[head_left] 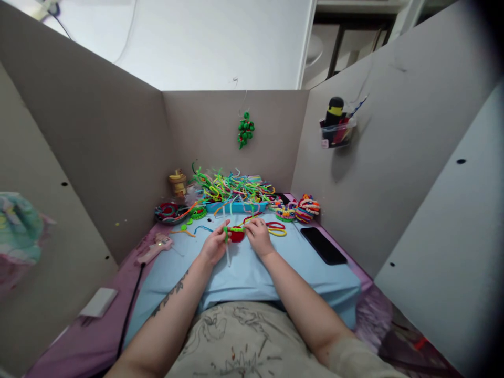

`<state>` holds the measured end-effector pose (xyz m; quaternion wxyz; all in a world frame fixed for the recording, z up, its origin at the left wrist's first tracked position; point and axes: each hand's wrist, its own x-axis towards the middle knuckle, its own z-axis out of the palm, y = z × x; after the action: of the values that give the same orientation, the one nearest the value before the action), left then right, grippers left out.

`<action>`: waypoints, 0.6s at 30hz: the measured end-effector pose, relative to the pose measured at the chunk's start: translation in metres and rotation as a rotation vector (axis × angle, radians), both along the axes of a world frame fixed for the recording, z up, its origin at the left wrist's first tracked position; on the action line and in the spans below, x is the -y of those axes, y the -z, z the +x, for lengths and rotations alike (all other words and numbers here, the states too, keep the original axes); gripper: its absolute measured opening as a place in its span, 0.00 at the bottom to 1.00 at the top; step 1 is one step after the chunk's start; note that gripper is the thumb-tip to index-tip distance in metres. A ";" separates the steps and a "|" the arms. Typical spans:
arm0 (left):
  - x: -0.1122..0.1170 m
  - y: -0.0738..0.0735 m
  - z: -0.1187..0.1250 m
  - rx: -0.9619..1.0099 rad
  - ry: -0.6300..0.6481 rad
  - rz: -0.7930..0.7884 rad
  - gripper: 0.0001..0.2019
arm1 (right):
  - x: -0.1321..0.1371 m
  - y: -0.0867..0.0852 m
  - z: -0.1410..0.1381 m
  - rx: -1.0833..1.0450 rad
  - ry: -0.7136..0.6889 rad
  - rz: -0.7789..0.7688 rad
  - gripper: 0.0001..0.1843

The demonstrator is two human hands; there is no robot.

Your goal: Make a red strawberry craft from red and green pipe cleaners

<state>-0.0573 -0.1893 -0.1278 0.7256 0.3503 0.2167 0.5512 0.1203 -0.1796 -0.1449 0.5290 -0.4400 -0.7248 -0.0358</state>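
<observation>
My left hand (216,244) is closed on a green pipe cleaner (237,229), which runs across to the right. A white pipe cleaner (228,256) passes upright by the same fingers, its lower end hanging below them. At the other end, my right hand (258,236) pinches the green strand between thumb and fingers. Just under the strand, between both hands, is a red rounded piece (237,236); whether it is joined to the strand I cannot tell. Red and yellow loops (277,229) lie right of my right hand.
A blue tray (236,207) heaped with colourful pipe cleaners stands at the back. A pink glue gun (155,249) lies left on the blue cloth's edge, its cable trailing forward. A black phone (323,245) lies right. Braided colourful rings (307,209) sit behind it. Grey panels (236,157) enclose the table.
</observation>
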 end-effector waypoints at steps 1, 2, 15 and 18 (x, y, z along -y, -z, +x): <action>0.001 0.000 0.001 -0.019 -0.012 0.031 0.24 | 0.002 0.000 -0.002 0.042 -0.004 0.032 0.08; 0.001 0.001 0.001 -0.040 -0.040 0.061 0.24 | 0.003 0.000 -0.005 0.086 -0.029 0.064 0.09; -0.002 0.012 0.003 -0.634 -0.504 0.418 0.17 | 0.012 0.000 -0.012 0.050 -0.040 0.153 0.13; -0.002 0.014 0.003 -0.766 -0.563 0.485 0.15 | 0.014 -0.002 -0.013 0.060 -0.029 0.150 0.11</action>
<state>-0.0540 -0.1868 -0.1423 0.3167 0.6125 0.4179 0.5915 0.1075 -0.1935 -0.1431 0.5391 -0.3874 -0.7417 -0.0956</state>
